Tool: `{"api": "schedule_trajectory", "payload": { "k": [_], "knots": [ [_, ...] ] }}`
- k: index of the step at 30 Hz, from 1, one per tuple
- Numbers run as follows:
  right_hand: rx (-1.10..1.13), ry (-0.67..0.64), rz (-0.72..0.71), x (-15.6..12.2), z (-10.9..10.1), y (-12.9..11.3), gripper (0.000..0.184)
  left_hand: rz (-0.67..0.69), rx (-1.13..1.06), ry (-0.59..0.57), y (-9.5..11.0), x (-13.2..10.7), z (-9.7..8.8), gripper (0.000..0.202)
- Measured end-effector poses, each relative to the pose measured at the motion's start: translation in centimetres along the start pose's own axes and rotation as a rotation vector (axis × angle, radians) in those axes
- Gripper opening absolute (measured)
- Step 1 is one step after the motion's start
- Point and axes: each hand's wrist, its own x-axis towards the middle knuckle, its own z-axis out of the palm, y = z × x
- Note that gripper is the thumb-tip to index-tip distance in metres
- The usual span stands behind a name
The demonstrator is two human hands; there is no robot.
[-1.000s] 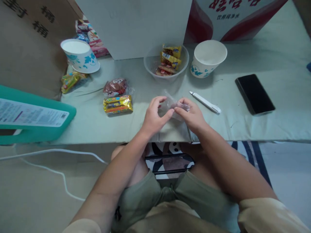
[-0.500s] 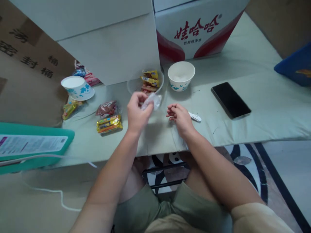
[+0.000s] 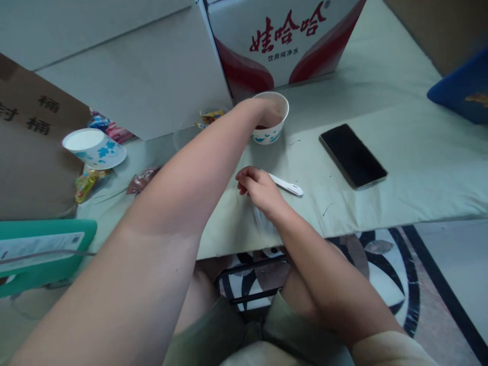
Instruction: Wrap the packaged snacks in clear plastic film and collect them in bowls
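Observation:
My left hand (image 3: 270,113) reaches down into a white paper bowl (image 3: 270,136) with blue leaf prints. The bowl's wall hides its fingers, and a patch of dark reddish stuff shows beside the wrist. My right hand (image 3: 257,187) hovers low over the table's front part, fingers curled in with the thumb over them and nothing seen in them. Just behind it lies a white plastic utensil (image 3: 287,186), its near end hidden by the hand. Clear plastic (image 3: 263,219) shows under the right wrist.
Yellow snack packets (image 3: 211,117) sit in a clear bowl (image 3: 183,136) behind my left forearm. At left are a brown packet (image 3: 144,179), another printed paper bowl (image 3: 95,148) and a green container (image 3: 46,256). A phone (image 3: 353,156) lies right; a white-and-red carton (image 3: 282,43) stands behind.
My left hand has moved up and right from beside the clear bowl into the paper bowl; the clear wrapper it held is out of sight. My right hand's fingers have curled in. The view has shifted.

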Motion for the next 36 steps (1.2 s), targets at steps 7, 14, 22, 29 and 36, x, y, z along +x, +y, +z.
{"api": "schedule_trajectory", "payload": {
  "k": [7, 14, 22, 29, 36],
  "knots": [
    [0.032, 0.003, -0.028, -0.1, -0.4, 0.2, 0.007, -0.326, 0.470, -0.565, 9.4, -2.0, -5.0, 0.038],
    [0.033, 0.024, -0.041, -0.5, 0.6, 0.9, 0.007, 0.016, -0.284, 0.284, 6.9, -14.1, -12.2, 0.033],
    [-0.137, -0.014, -0.115, -1.3, 2.9, 3.1, 0.012, -0.400, 0.242, 0.761, -7.5, -28.9, -17.9, 0.015],
    [-0.300, -0.031, -0.131, -1.1, 5.4, 3.9, 0.012, -0.638, 0.466, 0.203, -10.0, -33.5, -20.2, 0.065],
    [-0.463, -0.033, -0.172, -1.6, 5.9, 4.2, 0.012, -0.521, 0.404, 0.115, -9.3, -35.1, -21.2, 0.069]
  ]
}}
